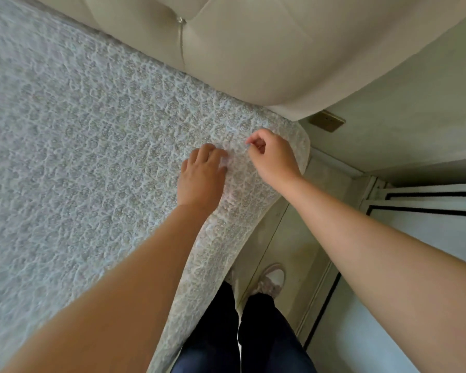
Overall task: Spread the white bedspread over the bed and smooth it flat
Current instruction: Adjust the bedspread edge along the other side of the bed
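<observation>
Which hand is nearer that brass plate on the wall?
The right hand: it is pinching the bedspread at the corner just below the brass plate. The left hand rests farther in on the bed.

The white quilted bedspread [78, 157] lies spread flat over the bed, its rounded corner draping down beside the headboard [226, 49].

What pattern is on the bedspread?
Small beige floral circles quilted on white bedspread, seen in the head view.
</observation>
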### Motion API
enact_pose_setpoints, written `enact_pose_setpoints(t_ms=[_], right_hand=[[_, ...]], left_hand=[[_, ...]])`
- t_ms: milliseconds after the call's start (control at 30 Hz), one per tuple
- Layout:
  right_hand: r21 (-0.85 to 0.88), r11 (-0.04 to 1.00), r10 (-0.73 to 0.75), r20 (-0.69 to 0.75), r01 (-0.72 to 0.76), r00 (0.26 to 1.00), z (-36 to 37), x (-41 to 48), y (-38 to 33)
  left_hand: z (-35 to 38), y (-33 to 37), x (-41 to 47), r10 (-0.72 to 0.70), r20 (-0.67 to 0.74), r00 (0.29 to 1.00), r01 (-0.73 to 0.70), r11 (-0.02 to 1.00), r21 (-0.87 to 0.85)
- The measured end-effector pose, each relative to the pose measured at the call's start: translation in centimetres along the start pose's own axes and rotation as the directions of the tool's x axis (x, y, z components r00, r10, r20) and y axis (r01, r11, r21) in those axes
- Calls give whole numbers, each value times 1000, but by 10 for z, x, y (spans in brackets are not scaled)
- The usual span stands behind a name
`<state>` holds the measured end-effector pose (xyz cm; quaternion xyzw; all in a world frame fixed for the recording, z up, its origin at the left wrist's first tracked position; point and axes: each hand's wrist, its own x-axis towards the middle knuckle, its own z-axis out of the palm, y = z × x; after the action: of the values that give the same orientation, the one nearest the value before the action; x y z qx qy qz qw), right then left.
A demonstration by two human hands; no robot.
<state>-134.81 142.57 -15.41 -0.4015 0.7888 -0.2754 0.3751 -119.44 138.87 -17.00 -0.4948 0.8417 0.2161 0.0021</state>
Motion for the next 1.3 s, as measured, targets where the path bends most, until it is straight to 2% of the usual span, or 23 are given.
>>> enact_pose_setpoints(t_ms=[67,200,300,400,533,633,700,767,833,900,967,1033,1100,1167,1200,1300], right_hand=[[-36,999,-24,85,27,996,16,1,-19],[-90,991,-71,270,98,960,70,0,-56],[-143,970,-132,363,195,923,106,5,-85],[-241,930,-182,359,279,916,144,18,-115],[-466,784,-310,277,409,910,189,32,-136],[-552,735,-348,190,393,918,197,41,-138],[-602,702,-319,214,382,923,205,42,-146],[-620,689,-264,267,375,927,210,39,-154],[-604,685,-219,363,407,906,213,34,-161],[-573,688,-164,475,445,865,215,25,-164],[-547,685,-136,552,480,823,222,21,-169],[-532,680,-195,532,505,824,226,27,-178],[-518,656,-373,410,549,833,225,45,-187],[-571,581,-495,319,580,808,224,74,-191],[-613,545,-481,331,572,812,222,88,-191],[-737,447,-318,398,506,861,214,130,-182]], left_hand=[[-10,-33,-10,-66,-36,997,66,998,3],[-36,-121,-25,-148,-4,989,148,984,101],[-62,-164,-17,-76,-6,997,76,984,161],[-85,-196,1,-66,11,998,64,986,152],[-94,-226,16,-67,60,996,61,993,105],[-93,-225,25,-8,75,997,1,995,101],[-94,-230,24,10,96,995,-23,990,138],[-97,-232,25,-2,152,988,-31,977,211],[-103,-237,24,-20,267,964,-55,961,271],[-111,-240,19,-65,433,899,-77,950,302],[-119,-249,11,-102,514,852,-70,950,304],[-125,-259,5,-74,465,882,-42,971,234],[-124,-270,4,32,250,968,-69,987,143],[-124,-280,5,31,72,997,-40,991,131],[-124,-284,7,-12,64,998,4,992,128],[-106,-286,11,-89,139,986,67,986,154]])
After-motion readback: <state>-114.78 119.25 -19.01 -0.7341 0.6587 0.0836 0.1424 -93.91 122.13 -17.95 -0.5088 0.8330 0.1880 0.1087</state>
